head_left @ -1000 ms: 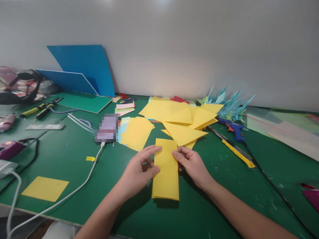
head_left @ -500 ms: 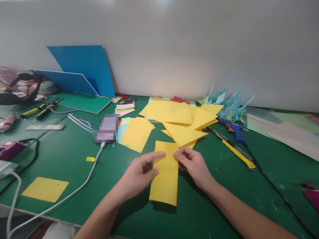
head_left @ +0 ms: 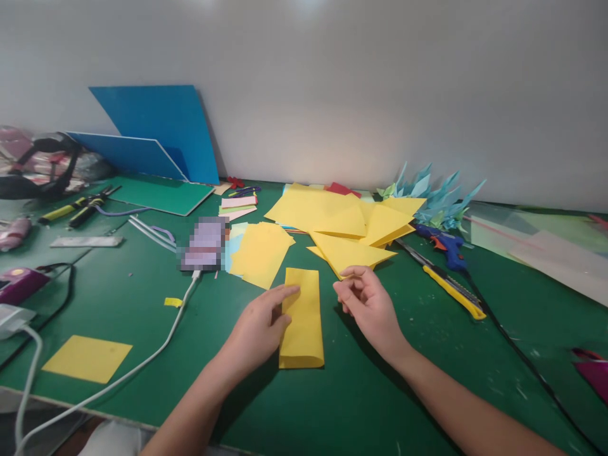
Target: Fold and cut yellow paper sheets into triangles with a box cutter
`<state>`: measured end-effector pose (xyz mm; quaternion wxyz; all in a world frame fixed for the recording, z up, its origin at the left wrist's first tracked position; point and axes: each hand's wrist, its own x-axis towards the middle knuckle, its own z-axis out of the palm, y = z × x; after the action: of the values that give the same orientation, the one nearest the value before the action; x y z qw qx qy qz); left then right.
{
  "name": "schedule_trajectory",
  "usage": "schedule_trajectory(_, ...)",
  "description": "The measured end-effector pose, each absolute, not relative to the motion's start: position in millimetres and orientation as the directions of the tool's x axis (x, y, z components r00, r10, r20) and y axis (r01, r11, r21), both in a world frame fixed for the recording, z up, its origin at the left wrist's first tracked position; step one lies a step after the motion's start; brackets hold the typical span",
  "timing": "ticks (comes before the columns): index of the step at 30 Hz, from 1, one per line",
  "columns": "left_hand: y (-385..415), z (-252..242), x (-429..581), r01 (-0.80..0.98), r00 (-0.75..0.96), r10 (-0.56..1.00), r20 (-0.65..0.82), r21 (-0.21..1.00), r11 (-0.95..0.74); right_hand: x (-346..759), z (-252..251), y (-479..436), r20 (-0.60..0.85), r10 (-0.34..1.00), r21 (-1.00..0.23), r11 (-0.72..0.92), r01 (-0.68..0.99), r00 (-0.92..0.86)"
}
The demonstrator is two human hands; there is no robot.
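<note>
A folded strip of yellow paper [head_left: 304, 320] stands out over the green table in front of me, its lower end showing a loose fold. My left hand [head_left: 261, 320] grips it along the left edge, thumb and index finger against its face; the other fingers are hidden. To the right of the paper, my right hand [head_left: 368, 297] is free of it, fingers loosely curled with a gap at the thumb and nothing held. Just beyond lie larger folded yellow sheets [head_left: 318, 212] and a pointed yellow piece [head_left: 354, 253]. A stack of yellow paper [head_left: 265, 253] lies farther left.
A utility knife [head_left: 453, 291] and a blue glue gun [head_left: 449, 247] with a black cord lie at right. Blue folded paper spikes [head_left: 427, 193] stand behind them. A phone [head_left: 205, 244] on a white cable [head_left: 166, 342], pliers [head_left: 85, 206] and a yellow sheet [head_left: 88, 359] are at left.
My right hand has let go of the paper's right edge and is now apart from it. The paper has shifted slightly left in my left hand and turned a little.
</note>
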<state>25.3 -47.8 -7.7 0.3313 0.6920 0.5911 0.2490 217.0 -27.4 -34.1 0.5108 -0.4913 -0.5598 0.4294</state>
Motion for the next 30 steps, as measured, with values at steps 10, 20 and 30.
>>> schedule_trajectory(10, -44.9, -8.6, 22.8, 0.711, 0.18, 0.983, 0.025, 0.688, -0.148, 215.6, -36.2, -26.7, 0.362, 0.812, -0.701, 0.561, 0.44, -0.457)
schedule_trajectory(20, -43.0, -5.8, 19.6, 0.663, 0.144, 0.989, -0.039, 0.745, -0.068, 217.0, -38.4, -28.0, 0.373, 0.829, -0.74, 0.537, 0.405, -0.417)
schedule_trajectory(30, -47.9, 0.8, 30.3, 0.315, 0.088, 0.992, -0.09, 0.947, 0.058, 212.4, -37.6, -32.7, 0.131, 0.96, -0.969, 0.177, 0.17, -0.249)
